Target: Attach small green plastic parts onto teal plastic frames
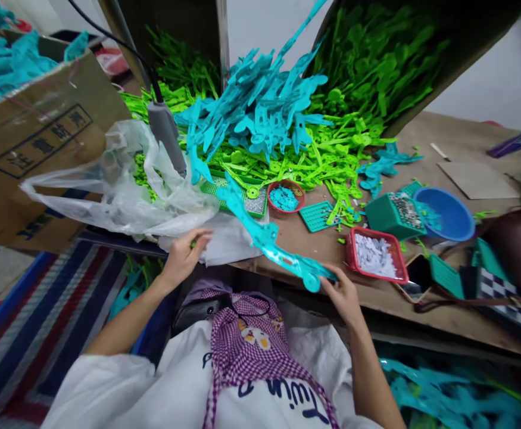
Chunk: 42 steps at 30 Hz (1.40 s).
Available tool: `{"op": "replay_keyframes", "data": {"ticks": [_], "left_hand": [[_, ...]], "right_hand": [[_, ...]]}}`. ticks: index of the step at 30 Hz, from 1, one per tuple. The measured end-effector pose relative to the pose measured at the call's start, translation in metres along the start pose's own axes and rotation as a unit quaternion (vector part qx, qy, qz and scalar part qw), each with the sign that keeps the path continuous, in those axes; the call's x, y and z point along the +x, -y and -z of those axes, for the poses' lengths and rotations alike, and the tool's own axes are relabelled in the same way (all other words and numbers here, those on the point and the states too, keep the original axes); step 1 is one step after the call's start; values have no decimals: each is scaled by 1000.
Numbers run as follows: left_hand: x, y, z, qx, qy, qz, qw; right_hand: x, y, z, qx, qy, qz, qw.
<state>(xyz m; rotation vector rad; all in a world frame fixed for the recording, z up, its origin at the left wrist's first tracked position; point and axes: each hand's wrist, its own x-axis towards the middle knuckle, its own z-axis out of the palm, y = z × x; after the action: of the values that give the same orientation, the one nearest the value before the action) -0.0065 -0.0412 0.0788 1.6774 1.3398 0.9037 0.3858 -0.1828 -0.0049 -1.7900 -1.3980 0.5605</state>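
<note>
My right hand [344, 293] grips the near end of a long turquoise plastic part [273, 245], which slants up and left across the table's front edge. My left hand [187, 257] is closed in a pinch at the front of the table, with a small green piece [193, 243] at its fingertips. Beside that hand lies a clear plastic bag [121, 185] with small green pieces inside. Behind the held part stands a green tray [260, 208] of small silvery bits. A grey electric screwdriver [166, 134] hangs on a cord above the bag.
Turquoise parts [260, 107] are heaped on lime-green parts [314, 155] at the back. To the right stand a red basket [353, 262] of white pieces, a teal box [383, 219] and a blue bowl [459, 208]. A cardboard box [32, 155] stands at the left.
</note>
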Motion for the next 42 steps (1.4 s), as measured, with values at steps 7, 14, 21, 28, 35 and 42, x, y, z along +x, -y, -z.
{"op": "replay_keyframes", "data": {"ticks": [7, 14, 21, 28, 35, 42], "left_hand": [[-74, 29, -34, -478, 66, 471, 739], [-23, 19, -57, -677, -29, 460, 574], [31, 8, -98, -687, 2, 398, 608], [42, 3, -104, -691, 58, 345, 632], [22, 15, -104, -660, 43, 408, 630], [1, 30, -87, -637, 41, 428, 640]], "right_hand": [[-11, -35, 22, -75, 83, -23, 993], [43, 1, 4, -321, 7, 73, 944], [37, 111, -97, -74, 60, 233, 968], [66, 132, -157, 16, 82, 194, 977], [65, 134, -155, 44, 142, 138, 979], [72, 142, -164, 204, 102, 8, 974]]}}
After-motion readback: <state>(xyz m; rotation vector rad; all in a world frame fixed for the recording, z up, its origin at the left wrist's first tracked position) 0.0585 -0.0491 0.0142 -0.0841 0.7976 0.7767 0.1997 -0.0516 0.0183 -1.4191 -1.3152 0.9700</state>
